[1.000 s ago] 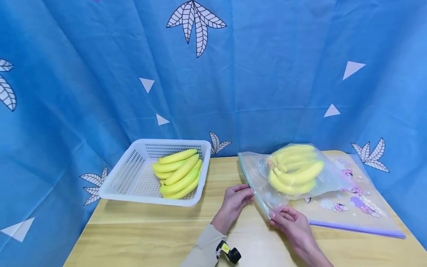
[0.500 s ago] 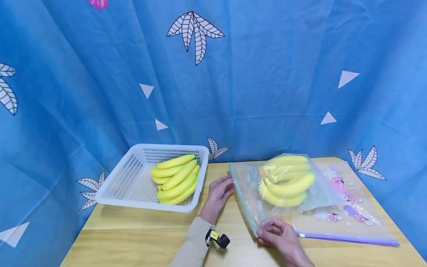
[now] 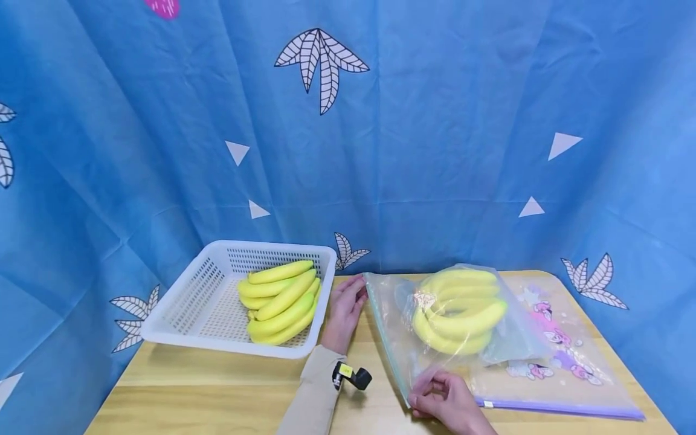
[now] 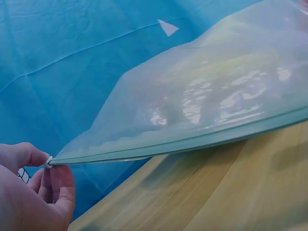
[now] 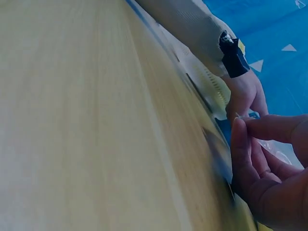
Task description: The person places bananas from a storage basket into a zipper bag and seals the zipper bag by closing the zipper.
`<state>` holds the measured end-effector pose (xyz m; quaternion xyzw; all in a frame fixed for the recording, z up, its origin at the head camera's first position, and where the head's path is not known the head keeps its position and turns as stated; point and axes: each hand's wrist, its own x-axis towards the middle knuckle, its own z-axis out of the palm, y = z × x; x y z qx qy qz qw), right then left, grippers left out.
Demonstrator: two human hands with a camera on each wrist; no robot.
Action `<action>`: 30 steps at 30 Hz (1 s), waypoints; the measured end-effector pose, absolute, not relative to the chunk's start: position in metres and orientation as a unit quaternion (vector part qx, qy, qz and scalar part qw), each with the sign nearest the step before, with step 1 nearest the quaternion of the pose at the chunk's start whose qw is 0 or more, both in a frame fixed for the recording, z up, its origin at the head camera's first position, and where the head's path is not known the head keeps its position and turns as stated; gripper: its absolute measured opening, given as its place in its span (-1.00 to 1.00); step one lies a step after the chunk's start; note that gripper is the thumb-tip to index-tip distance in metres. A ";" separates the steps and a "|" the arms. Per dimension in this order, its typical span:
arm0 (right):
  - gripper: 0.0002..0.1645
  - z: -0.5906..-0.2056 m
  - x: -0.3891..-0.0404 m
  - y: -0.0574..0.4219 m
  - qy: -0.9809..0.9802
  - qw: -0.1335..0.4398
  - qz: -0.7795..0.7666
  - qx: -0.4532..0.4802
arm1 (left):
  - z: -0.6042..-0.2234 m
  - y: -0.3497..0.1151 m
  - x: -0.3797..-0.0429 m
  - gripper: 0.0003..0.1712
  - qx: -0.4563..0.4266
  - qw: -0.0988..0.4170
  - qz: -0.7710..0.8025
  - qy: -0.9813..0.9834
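Head view: hands [image 3: 344, 308] [image 3: 448, 399] pinch a bag [image 3: 396, 305] above the wooden table [image 3: 217, 389], blue curtain [image 3: 440, 151] behind.

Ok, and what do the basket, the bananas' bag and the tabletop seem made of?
Basket: probably moulded plastic, satin, judging by its smooth rim and regular perforations.
Bag: apparently thin, glossy plastic film; see-through, creased, catching highlights.
Tabletop: wood or wood-look laminate, with pale grain and a soft sheen.

A basket [image 3: 217, 344] stands left on the table [image 3: 217, 386], bananas [image 3: 283, 308] in its right half; rightward, beyond the left hand [image 3: 344, 311], an upper bag [image 3: 391, 302] containing a banana bunch [image 3: 459, 311] partly overlies a lower bag [image 3: 560, 368]; a curtain [image 3: 435, 151] hangs behind.
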<state>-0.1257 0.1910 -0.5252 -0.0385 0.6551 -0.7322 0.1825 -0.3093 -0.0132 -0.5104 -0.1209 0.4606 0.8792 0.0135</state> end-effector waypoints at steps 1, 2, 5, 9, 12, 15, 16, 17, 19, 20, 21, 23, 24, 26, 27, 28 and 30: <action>-0.67 -0.526 -0.125 0.191 0.655 0.185 -0.732 -0.037 | -0.512 -0.013 -0.310 -0.67 -0.120 0.014 0.879 0.462; -0.68 -0.527 -0.124 0.192 0.657 0.185 -0.730 -0.036 | -0.513 -0.012 -0.311 -0.66 -0.119 0.014 0.879 0.461; -0.71 -0.527 -0.124 0.191 0.663 0.181 -0.726 -0.033 | -0.513 -0.010 -0.313 -0.66 -0.123 0.017 0.879 0.460; -0.72 -0.528 -0.128 0.180 0.660 0.173 -0.730 -0.032 | -0.511 -0.010 -0.319 -0.63 -0.125 0.000 0.881 0.456; -0.67 -0.528 -0.135 0.170 0.651 0.162 -0.741 -0.024 | -0.509 -0.012 -0.322 -0.59 -0.117 -0.018 0.885 0.450; -0.65 -0.528 -0.142 0.165 0.654 0.150 -0.741 -0.018 | -0.507 -0.013 -0.322 -0.56 -0.107 -0.024 0.878 0.466; -0.65 -0.527 -0.143 0.163 0.656 0.148 -0.740 -0.021 | -0.503 -0.014 -0.320 -0.53 -0.106 -0.026 0.871 0.480; -0.65 -0.526 -0.143 0.163 0.660 0.148 -0.736 -0.026 | -0.499 -0.014 -0.317 -0.50 -0.104 -0.029 0.860 0.499; -0.64 -0.524 -0.144 0.163 0.670 0.156 -0.724 -0.045 | -0.491 -0.013 -0.311 -0.40 -0.095 -0.037 0.833 0.544; -0.63 -0.523 -0.144 0.165 0.676 0.162 -0.717 -0.057 | -0.487 -0.012 -0.306 -0.34 -0.089 -0.039 0.814 0.573; -0.63 -0.521 -0.145 0.167 0.683 0.169 -0.707 -0.071 | -0.482 -0.010 -0.301 -0.28 -0.080 -0.039 0.791 0.606; -0.64 -0.517 -0.145 0.173 0.703 0.176 -0.682 -0.099 | -0.473 -0.006 -0.289 -0.17 -0.051 -0.039 0.737 0.673; -0.65 -0.515 -0.145 0.177 0.713 0.179 -0.669 -0.113 | -0.469 -0.004 -0.282 -0.14 -0.032 -0.037 0.706 0.707; -0.64 -0.509 -0.144 0.188 0.730 0.182 -0.646 -0.130 | -0.459 0.000 -0.268 -0.13 0.022 -0.036 0.636 0.771; -0.63 -0.507 -0.143 0.193 0.738 0.180 -0.636 -0.138 | -0.454 0.001 -0.261 -0.15 0.051 -0.033 0.600 0.797; -0.62 -0.504 -0.143 0.199 0.746 0.176 -0.626 -0.145 | -0.449 0.001 -0.254 -0.18 0.084 -0.033 0.566 0.820; -0.60 -0.499 -0.141 0.210 0.758 0.171 -0.610 -0.154 | -0.438 -0.002 -0.240 -0.26 0.148 -0.029 0.505 0.850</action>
